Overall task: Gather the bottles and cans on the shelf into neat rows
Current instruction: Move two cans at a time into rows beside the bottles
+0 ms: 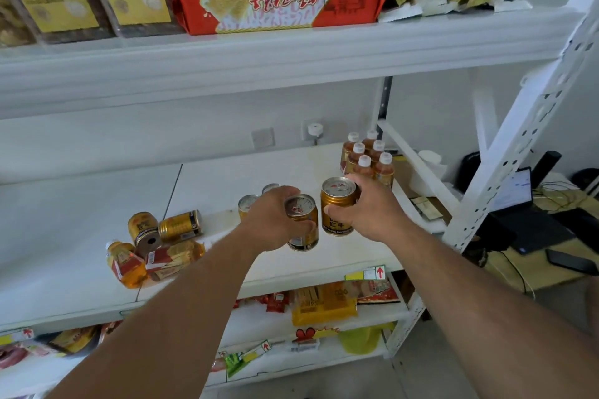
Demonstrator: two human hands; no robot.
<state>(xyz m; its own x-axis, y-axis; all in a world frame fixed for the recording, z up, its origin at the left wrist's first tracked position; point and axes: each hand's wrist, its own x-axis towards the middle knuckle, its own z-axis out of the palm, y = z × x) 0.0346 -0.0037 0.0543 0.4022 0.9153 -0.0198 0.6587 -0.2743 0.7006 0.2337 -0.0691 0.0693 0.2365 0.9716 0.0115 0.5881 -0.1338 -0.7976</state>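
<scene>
**Gold cans in both hands at the middle shelf**

Gold cans fill both of the person's hands over the white middle shelf [81, 220]. The left hand [275, 220] is wrapped from above and from the left around one gold can [302, 223], fingers curled over its rim and thumb low on its side; the can tilts slightly, and whether its base touches the shelf cannot be told. Just to its right, the right hand [369, 207] grips a second gold can [337, 206] from the right, thumb across the front of the label and fingers behind; this can stands upright, close beside the first but apart from it.

Left of the hands, near the shelf's front edge, lies a loose heap: two amber bottles on their sides [155, 261], with two toppled gold cans [163, 228] just behind them.

Behind the left hand, two more cans [249, 204] stand upright, partly hidden by the knuckles.

Farther back, at the right end of the shelf, six white-capped tea bottles [368, 160] stand in two neat rows, just beyond the right hand's fingers.
</scene>
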